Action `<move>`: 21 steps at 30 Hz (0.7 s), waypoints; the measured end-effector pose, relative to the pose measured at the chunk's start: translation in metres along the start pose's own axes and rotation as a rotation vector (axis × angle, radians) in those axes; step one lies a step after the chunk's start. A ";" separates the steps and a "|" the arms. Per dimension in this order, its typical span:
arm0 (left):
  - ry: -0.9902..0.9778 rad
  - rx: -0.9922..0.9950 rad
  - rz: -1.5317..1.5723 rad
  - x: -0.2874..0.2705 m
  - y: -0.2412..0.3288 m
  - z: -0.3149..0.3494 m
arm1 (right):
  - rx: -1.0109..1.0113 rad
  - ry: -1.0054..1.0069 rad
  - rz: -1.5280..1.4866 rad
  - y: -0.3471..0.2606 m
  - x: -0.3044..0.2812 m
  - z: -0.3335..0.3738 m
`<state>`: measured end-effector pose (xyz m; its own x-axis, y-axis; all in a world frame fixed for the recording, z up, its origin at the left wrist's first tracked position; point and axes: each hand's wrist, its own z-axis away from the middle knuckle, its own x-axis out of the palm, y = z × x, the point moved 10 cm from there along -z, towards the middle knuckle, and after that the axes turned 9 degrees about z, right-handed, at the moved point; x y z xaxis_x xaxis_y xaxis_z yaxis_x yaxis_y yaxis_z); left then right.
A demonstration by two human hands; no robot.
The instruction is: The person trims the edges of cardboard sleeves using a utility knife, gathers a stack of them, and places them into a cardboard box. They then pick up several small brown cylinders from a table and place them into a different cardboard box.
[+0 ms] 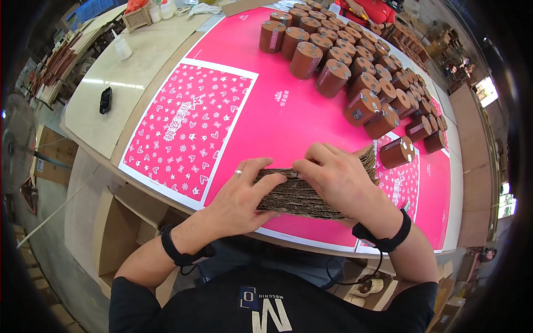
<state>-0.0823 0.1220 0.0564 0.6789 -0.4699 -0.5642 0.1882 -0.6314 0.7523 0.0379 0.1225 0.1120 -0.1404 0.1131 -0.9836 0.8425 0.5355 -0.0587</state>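
Note:
A thick stack of corrugated cardboard sheets (302, 195) stands on the pink printed sheet near the table's front edge, its layered brown edges facing up. Around its left end, the thumb and fingers of my left hand (244, 194) grip it, a ring on one finger. My right hand (338, 177) reaches over the right part of the stack, fingers bent and closed at its far upper edge. The right fingertips are partly hidden, so how many sheets they pinch does not show. Just beyond my right hand, a brown cylinder (395, 153) lies tilted on the pink sheet.
Rows of brown cylinders (333, 76) crowd the far right of the table. A white squeeze bottle (122, 46) and a small black object (105, 100) sit on the pale table at left. Another person's hand (356, 8) shows at the far side. An open cardboard box (119, 233) stands below the table at left.

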 end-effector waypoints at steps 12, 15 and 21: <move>0.012 -0.019 0.010 0.000 0.000 -0.003 | -0.056 -0.022 0.065 0.001 0.003 -0.002; 0.031 0.078 -0.099 -0.002 0.009 -0.002 | -0.032 -0.051 0.070 0.004 0.007 -0.006; 0.025 -0.011 -0.057 -0.003 0.004 -0.005 | -0.085 0.036 0.197 -0.001 0.004 -0.012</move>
<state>-0.0797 0.1240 0.0629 0.6840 -0.4181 -0.5978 0.2350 -0.6495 0.7231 0.0305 0.1326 0.1098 0.0033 0.2518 -0.9678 0.8086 0.5687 0.1507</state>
